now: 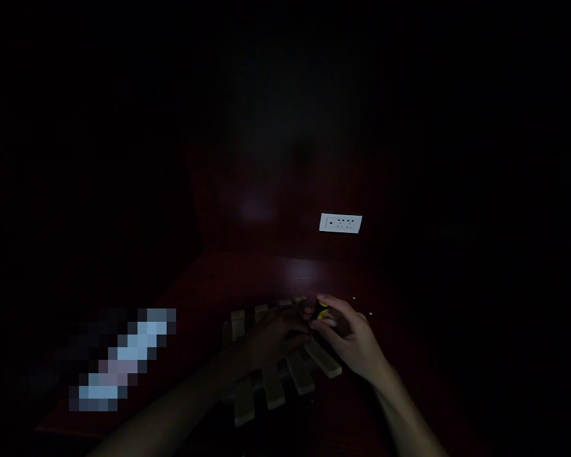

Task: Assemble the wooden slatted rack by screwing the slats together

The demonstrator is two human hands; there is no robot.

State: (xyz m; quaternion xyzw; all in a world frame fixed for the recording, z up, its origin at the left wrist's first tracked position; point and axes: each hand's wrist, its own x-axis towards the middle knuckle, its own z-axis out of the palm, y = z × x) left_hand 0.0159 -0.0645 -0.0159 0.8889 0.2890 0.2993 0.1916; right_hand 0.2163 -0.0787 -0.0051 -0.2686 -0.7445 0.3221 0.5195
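Note:
In the dim head view, my right hand (pixel 349 330) pinches a small yellow-and-black handle (pixel 320 311) between thumb and fingers. Its far end is not clear in the dark. My left hand (pixel 283 330) is in shadow just left of it, fingers bent in over a slatted wooden piece (pixel 272 387); what they grip, if anything, is hidden. Pale slats lie side by side on crosspieces, with the rightmost slat (pixel 324 359) slanting below my right hand. Both hands cover the middle of the piece.
The dark red tabletop (pixel 190 285) meets a wall at the back. A white socket plate (pixel 341 223) is fixed there. Left of the slats is a bright pixelated rectangle (pixel 128 355). Tiny white specks (pixel 370 313) lie beyond my right hand. The surroundings are nearly black.

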